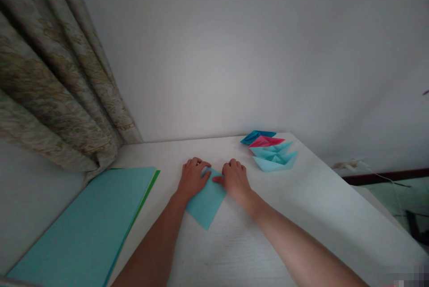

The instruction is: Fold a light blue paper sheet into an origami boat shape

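A light blue sheet of paper (207,204) lies on the white table as a diamond shape, with one corner toward me. My left hand (195,179) is at its upper left edge, thumb resting on the paper and the index finger by the far corner. At the upper right edge, my right hand (235,179) has its fingers curled and its thumb reaching inward over the paper. Both hands hold the paper near its far corner, which the fingers partly cover.
Folded paper boats stand at the back right: a dark blue boat (257,136), a pink boat (267,141) and light blue boats (275,162). Large light blue sheets (90,220) lie stacked at the left, above a green sheet (146,197). A patterned curtain (63,72) hangs at the left.
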Demonstrator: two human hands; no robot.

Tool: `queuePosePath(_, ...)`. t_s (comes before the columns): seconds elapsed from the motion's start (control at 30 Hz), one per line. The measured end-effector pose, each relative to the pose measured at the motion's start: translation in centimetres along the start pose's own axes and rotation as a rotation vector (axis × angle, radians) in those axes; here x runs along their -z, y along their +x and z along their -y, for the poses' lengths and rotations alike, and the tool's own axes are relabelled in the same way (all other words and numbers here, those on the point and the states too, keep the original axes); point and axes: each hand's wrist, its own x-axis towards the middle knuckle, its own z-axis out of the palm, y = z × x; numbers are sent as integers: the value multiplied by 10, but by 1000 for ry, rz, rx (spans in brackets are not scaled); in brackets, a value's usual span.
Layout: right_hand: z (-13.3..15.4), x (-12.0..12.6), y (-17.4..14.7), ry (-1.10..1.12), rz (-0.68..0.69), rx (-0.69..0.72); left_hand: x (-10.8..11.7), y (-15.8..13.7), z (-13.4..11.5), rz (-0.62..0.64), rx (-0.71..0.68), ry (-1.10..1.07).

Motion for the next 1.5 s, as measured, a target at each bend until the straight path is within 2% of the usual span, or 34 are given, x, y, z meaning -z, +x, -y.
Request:
queuePosePath(0.27, -6, -6, -1, 75, -8, 95, -1, 3, 6, 36, -21, -25)
queuePosePath(0.4, -8, -10, 2, 254, -42, 70, -1, 2, 9, 24, -3, -300)
queuePosePath(0.5, -10, -13, 4, 515, -35, 53, 0, -6, 8, -29, 137, -555)
queuePosePath(0.6, -12, -13, 5, 697, -47, 74, 1, -15, 4, -53, 243, -666)
queuePosePath(0.83, -11, -10, 2, 734, -227, 64, 5, -12, -1, -26, 167, -667)
queuePosePath(1.03, -10, -20, 4, 997, -167, 29, 6, -11, -7, -135, 170, -761)
queuePosePath(1.3, -15, -31, 15, 1196, -145, -97, 8, -12, -3, -302, 267, -813)
queuePosePath(1.37, -16, -31, 16, 1220, -163, -116, 7, -13, -2, -236, 302, -874)
queuePosePath(1.5, -16, -28, 15, 1328, -147, -128, 5, -17, -5, -25, 428, -1009)
